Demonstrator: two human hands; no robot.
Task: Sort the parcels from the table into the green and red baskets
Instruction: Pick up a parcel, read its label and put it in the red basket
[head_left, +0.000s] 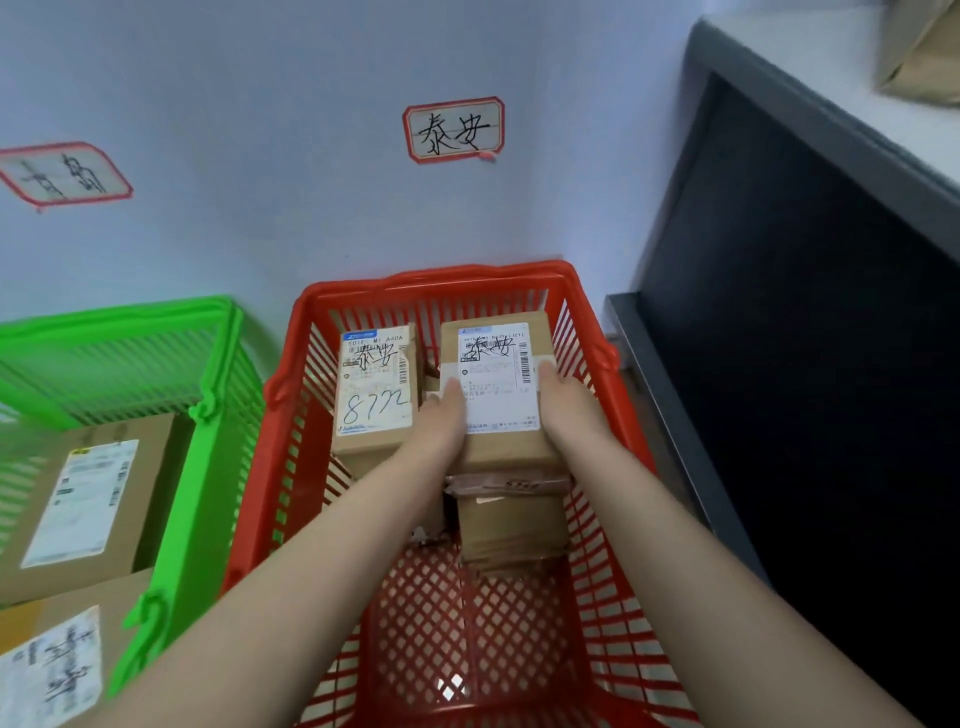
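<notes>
Parcel (498, 384) held between both hands inside the red basket (436, 283), label up, handwritten characters matching the wall tag (453, 130) above that basket. Left hand (441, 421) flat against its left side, right hand (563, 400) against its right side, fingers extended and pressed on, not curled under. Long axis runs away from the person, toward the basket's far wall. Parcel sits atop a taped parcel (511, 519) near the basket's right wall; whether it is already resting fully or still carried, cannot tell. Another labelled parcel (376, 389) lies just beside it on the left. Both hands equally near; release probably needs only a sideways spread of each. Green basket (208, 405) to the left holds two more boxes. Tabletop (831, 67) at upper right carries a brown package (930, 57), probably left to sort
</notes>
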